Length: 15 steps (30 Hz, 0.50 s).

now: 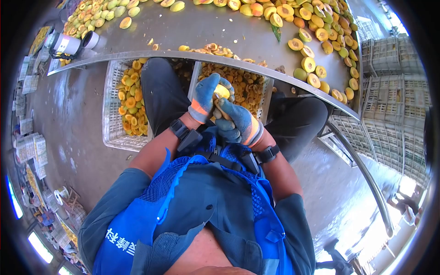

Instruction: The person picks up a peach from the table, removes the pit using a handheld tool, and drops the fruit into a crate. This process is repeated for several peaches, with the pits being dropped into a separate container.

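Note:
In front of my belt, both hands are together in blue-grey gloves with orange cuffs. My left hand [206,95] is closed around a yellow peach [222,91], a small stone fruit whose rounded side shows between thumb and fingers. Just below it, my right hand [236,120] is closed, its thumb and fingertips up against the fruit. Whatever lies inside the right fingers is hidden. Beyond my hands, between my knees, a crate [195,75] holds many brownish-orange fruit pieces. Left of my knee, another white crate [109,112] contains yellow-orange peach halves.
A metal table [197,27] spans the front, its raised edge above my knees. Halved peaches [308,64] cover its right side; greener ones [98,18] lie left. A white cylindrical device [68,44] sits near its left corner. Stacked crates [385,96] and a curved metal tube [366,169] stand right.

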Motion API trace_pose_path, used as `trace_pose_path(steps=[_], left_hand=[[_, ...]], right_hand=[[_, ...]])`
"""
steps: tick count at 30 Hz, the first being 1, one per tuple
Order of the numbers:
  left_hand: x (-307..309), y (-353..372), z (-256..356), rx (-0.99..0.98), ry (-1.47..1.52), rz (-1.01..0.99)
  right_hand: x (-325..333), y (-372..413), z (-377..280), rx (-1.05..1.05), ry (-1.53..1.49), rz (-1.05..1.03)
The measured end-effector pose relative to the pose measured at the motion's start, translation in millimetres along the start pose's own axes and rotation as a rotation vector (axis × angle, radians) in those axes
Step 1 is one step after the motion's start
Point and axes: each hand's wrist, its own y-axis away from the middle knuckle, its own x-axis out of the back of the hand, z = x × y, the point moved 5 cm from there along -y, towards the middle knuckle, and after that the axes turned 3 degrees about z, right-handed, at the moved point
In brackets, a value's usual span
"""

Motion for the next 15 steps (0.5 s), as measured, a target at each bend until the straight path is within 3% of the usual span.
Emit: trace_pose_path(steps=[4,10,15], left_hand=[[1,0,1,-0.056,-0.064,0.019],[-3,-2,15,0.045,-0.273,0.041],[12,-5,-2,0.143,-0.312,0.053]], right_hand=[[-3,0,-1,-0.039,-0.09,-0.061],[15,-3,-8,0.129,0.429,0.222],[29,-7,-3,0.18,0.665,0.253]])
